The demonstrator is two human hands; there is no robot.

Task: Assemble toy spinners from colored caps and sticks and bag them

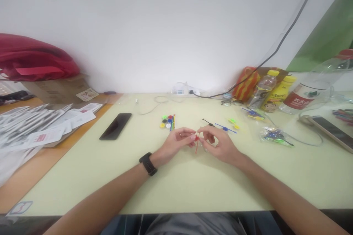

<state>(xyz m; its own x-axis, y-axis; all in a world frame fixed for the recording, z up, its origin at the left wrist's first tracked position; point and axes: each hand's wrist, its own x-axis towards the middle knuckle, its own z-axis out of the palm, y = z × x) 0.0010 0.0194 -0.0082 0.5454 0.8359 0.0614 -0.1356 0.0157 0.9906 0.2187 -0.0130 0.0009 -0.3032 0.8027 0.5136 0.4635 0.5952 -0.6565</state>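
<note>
Nearest, a red disc (196,138) and a red stick (196,149) are held up together over the middle of the worktop (154,191); the left hand (176,141) pinches the disc between thumb and fingertips, while the right hand (217,143) has thumb and forefinger bent in at the stick, though whether they are pressed on it I cannot tell. This joining looks under way rather than finished. A pale piece, partly hidden, shows just under the right hand. Just past that hand lie a black piece (208,122) and a blue piece (225,129); the blue one has a round middle on a long stick and seems put together, the black one probably so too. Beside them, the yellow and green parts (233,123) look not yet fitted with sticks. Beyond the left hand, loose discs (168,126) in several colours sit beside a row of sticks (173,122), seemingly unjoined, so much appears left. To the right, clear bags (275,136) hold more coloured parts, whose state is too blurred to judge.
</note>
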